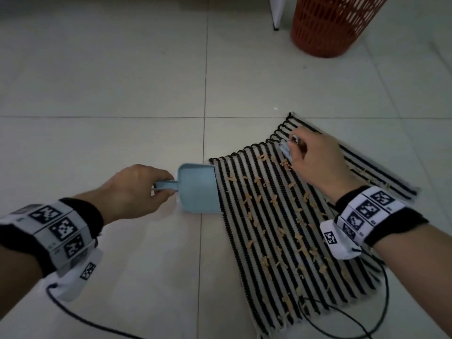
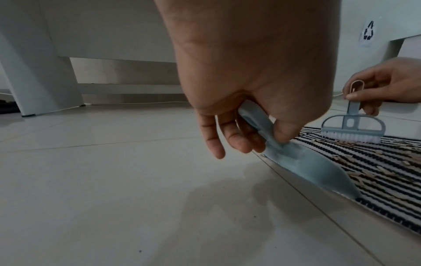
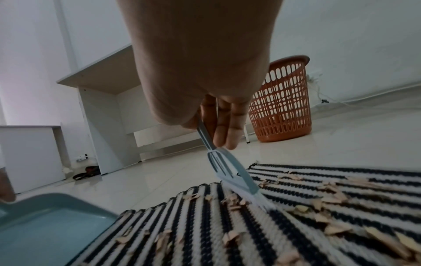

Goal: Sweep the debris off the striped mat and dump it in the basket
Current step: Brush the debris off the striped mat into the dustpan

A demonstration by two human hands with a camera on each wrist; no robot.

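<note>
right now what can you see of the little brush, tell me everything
The brush is small, grey-blue plastic, with a half-round head, white bristles and a thin flat handle ending in a loop. The right hand pinches the handle. It stands tilted, bristles down on the striped mat near its far edge, among tan debris.

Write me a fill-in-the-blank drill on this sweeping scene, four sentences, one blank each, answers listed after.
1. The left hand holds the blue dustpan by its ____.
2. The brush in the right hand has ____ bristles.
3. The debris lies scattered on the ____ mat.
4. The basket standing beyond the mat is ____ in colour.

Missing words: handle; white; striped; orange
</note>
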